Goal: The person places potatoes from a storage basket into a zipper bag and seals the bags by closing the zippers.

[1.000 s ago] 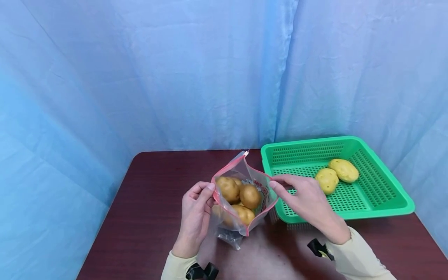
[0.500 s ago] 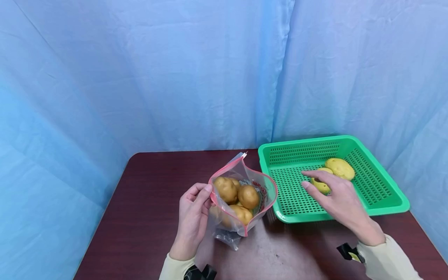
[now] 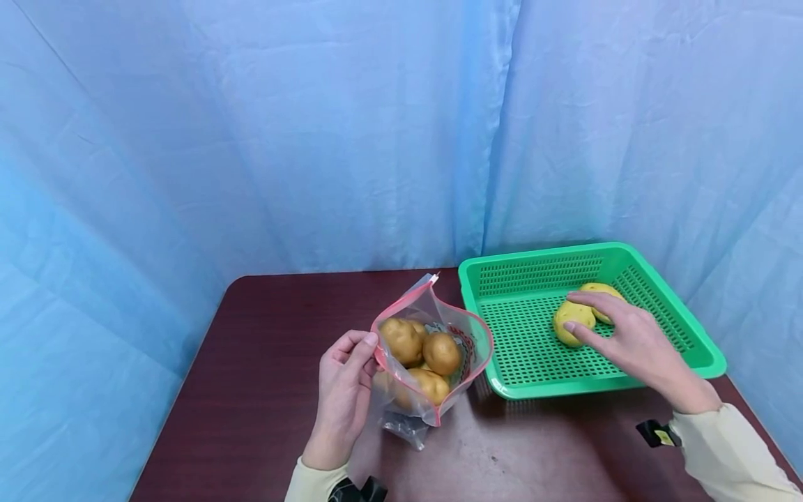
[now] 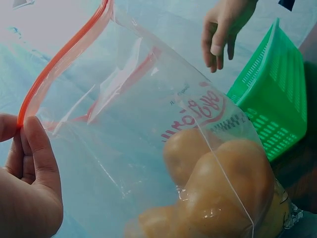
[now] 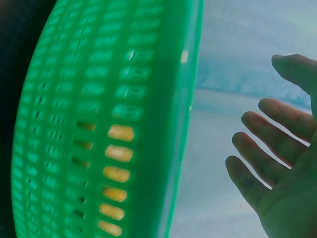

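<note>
My left hand (image 3: 345,390) pinches the red zip edge of a clear zip bag (image 3: 473,324) between thumb and fingers. Several potatoes (image 3: 441,353) lie inside the bag, whose mouth gapes upward. In the left wrist view the potatoes (image 4: 223,193) bulge at the bag's bottom. Over the green basket (image 3: 521,392), my right hand (image 3: 640,341) is spread with nothing in it. Just past its fingertips lies a yellow potato (image 3: 572,324), and a second potato (image 3: 602,289) is partly covered by the hand. The right wrist view shows the fingers (image 5: 270,131) apart, beyond the basket's wall.
A dark red-brown table (image 3: 270,362) carries the bag and the basket. Under the bag's near side lies a crumpled piece of clear plastic (image 3: 404,429). Blue curtains (image 3: 351,139) hang right behind the table and along its sides.
My right hand has let go of the bag's right edge and moved right, over the basket near the potatoes. The left hand keeps its pinch on the bag.
</note>
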### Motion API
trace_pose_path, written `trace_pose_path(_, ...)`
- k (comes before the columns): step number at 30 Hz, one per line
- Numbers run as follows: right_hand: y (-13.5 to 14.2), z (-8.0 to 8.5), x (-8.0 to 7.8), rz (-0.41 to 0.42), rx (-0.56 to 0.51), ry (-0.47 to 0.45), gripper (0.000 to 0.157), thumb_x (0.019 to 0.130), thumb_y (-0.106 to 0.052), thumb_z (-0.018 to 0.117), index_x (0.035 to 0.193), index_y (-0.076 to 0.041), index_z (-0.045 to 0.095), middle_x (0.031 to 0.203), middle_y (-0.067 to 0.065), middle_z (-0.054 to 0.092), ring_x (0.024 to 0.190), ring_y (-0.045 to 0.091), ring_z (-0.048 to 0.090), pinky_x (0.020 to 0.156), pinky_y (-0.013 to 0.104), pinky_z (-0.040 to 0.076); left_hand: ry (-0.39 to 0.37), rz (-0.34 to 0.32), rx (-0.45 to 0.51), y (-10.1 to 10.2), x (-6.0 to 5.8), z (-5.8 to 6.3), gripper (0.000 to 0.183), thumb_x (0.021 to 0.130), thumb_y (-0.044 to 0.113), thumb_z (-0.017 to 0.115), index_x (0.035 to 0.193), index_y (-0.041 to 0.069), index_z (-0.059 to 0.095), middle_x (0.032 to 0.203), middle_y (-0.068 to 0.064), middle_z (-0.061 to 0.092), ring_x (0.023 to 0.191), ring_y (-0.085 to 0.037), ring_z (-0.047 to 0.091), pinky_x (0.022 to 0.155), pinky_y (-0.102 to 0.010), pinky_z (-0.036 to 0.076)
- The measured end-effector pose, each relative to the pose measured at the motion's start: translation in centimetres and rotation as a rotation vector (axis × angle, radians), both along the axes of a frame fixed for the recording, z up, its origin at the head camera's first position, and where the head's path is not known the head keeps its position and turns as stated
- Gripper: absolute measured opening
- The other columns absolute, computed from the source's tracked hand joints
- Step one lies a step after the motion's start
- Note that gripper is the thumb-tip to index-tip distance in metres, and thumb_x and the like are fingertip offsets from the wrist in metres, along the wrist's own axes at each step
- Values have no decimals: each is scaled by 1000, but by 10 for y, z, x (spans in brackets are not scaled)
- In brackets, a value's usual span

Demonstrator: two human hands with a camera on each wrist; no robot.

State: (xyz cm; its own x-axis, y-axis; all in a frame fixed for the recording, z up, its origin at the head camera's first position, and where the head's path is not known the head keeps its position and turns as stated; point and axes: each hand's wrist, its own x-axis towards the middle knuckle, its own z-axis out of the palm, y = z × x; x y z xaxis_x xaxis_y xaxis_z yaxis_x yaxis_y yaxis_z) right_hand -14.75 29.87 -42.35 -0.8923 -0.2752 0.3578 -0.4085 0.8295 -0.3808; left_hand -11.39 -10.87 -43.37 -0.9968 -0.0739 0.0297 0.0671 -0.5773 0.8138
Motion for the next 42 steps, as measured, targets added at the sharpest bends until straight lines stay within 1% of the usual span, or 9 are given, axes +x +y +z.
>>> trace_pose_path(4, 9, -5, -8, -4, 10, -64, 51, 95, -29, 77, 139, -9, 62, 137, 18, 61, 120, 43, 58, 87, 64, 48, 2, 1, 6, 0, 0, 0, 18, 99, -2, 61, 88, 9, 70, 78, 0, 63, 66, -8, 60, 61, -19, 53)
trace_pose_path(10, 20, -12, -20, 1, 27, -143, 55, 96, -34, 75, 141, -7, 59, 140, 22, 58, 124, 47, 54, 89, 67, 46, 8, 2, 11, -1, 0, 0, 19, 99, -3, 61, 88, 9, 69, 78, 0, 63, 66, -8, 60, 61, -19, 53)
trace_pose_path(17, 29, -18, -35, -10, 47, -300, 66, 98, -44, 71, 147, -4, 52, 148, 27, 50, 133, 50, 46, 96, 70, 42, 13, 1, 12, -2, 0, 0, 20, 99, -3, 60, 88, 9, 70, 79, 1, 64, 65, -8, 61, 61, -19, 54)
trace_pose_path(21, 33, -22, -43, -3, 81, -351, 73, 98, -48, 68, 150, -1, 48, 149, 30, 47, 134, 52, 44, 97, 72, 42, 13, -1, 10, -2, 0, -1, 19, 99, -2, 60, 88, 9, 70, 79, 0, 64, 66, -8, 61, 61, -19, 54)
trace_pose_path(26, 38, -29, -49, 13, 102, -381, 76, 99, -48, 68, 150, 4, 46, 146, 33, 50, 129, 54, 49, 95, 71, 44, 9, -3, 12, -3, 0, -2, 17, 99, -2, 61, 89, 9, 70, 80, 0, 64, 66, -8, 61, 61, -19, 54)
trace_pose_path(30, 42, -35, -51, 22, 118, -399, 77, 99, -47, 68, 149, 7, 46, 140, 32, 55, 120, 47, 57, 90, 63, 50, 2, 0, 21, -2, 0, -2, 19, 99, -3, 60, 88, 9, 69, 79, 0, 64, 66, -8, 61, 61, -19, 54)
trace_pose_path(35, 46, -39, -50, 21, 132, -414, 77, 99, -47, 68, 148, 7, 46, 134, 28, 60, 110, 38, 61, 83, 53, 51, 2, 1, 23, -1, 0, -2, 20, 99, -4, 59, 88, 9, 69, 80, 0, 64, 66, -8, 61, 61, -19, 54)
trace_pose_path(39, 49, -38, -47, 13, 143, -407, 79, 98, -47, 70, 148, 8, 46, 134, 29, 59, 111, 39, 62, 84, 56, 52, 3, 1, 16, -1, -1, -3, 18, 99, -3, 60, 88, 9, 70, 80, 0, 64, 66, -8, 61, 61, -19, 54)
trace_pose_path(42, 50, -37, -45, 9, 154, -405, 80, 96, -48, 71, 148, 9, 46, 138, 31, 57, 117, 45, 60, 88, 62, 52, 2, 3, 8, -1, -1, -3, 18, 99, -2, 61, 88, 9, 70, 80, 0, 63, 66, -8, 61, 61, -19, 54)
